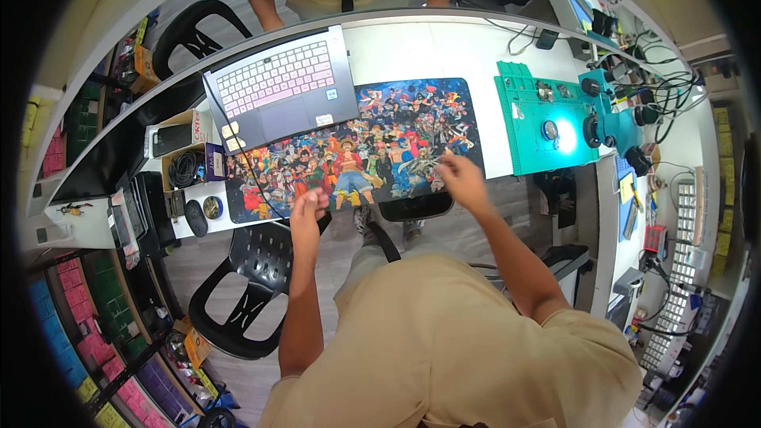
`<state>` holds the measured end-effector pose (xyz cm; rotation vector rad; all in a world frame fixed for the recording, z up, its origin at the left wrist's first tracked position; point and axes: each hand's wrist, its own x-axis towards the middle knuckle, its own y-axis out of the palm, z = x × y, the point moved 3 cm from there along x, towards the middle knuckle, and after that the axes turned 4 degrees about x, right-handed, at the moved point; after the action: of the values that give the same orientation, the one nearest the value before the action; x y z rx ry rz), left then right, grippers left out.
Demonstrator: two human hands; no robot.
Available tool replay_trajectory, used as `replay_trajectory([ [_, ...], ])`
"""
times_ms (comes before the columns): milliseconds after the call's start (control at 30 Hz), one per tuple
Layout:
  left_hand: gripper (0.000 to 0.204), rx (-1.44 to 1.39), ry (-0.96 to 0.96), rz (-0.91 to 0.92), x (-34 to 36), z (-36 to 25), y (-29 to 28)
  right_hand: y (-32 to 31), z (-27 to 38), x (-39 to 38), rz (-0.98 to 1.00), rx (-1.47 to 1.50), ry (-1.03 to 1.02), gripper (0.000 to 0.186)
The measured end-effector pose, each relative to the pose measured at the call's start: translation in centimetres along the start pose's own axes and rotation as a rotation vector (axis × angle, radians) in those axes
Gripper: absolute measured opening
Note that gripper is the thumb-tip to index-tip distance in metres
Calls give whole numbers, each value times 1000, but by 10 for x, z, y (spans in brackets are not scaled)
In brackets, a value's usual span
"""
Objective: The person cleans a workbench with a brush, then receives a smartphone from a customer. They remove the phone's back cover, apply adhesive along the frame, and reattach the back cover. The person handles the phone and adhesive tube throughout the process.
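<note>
My left hand (309,210) hovers over the front edge of a colourful cartoon desk mat (361,135), fingers curled beside a thin black cable (254,178); whether they grip it is unclear. Over the mat's right part is my right hand (461,181), fingers loosely bent and apart, holding nothing visible. An open grey laptop (277,115) with pink-and-white keys rests on the mat's upper left, the cable draped across its left side.
A teal repair mat (519,143) with a lit microscope (602,131) is at right. Boxes (186,166) and a dark mouse (196,217) lie left. Black chairs (238,301) stand below. At the top appear a tan-shirted torso and arms, reflection or another person, I cannot tell.
</note>
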<state>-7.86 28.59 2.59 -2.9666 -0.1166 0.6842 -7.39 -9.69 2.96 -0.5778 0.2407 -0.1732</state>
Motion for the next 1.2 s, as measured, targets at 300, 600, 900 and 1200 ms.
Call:
replay_trajectory([
  [300, 43, 4, -50, 140, 10, -27, 114, -91, -86, 22, -227, 201, 106, 34],
  [600, 34, 132, -4, 231, -45, -1, 186, -77, -41, 77, -112, 144, -88, 22],
  [900, 36, 202, 26, 43, -86, 2, 160, 78, 61, 193, 257, -399, -632, 23],
  [1200, 39, 130, -245, -282, -175, 54, 98, 105, 68, 210, 297, -668, -993, 18],
])
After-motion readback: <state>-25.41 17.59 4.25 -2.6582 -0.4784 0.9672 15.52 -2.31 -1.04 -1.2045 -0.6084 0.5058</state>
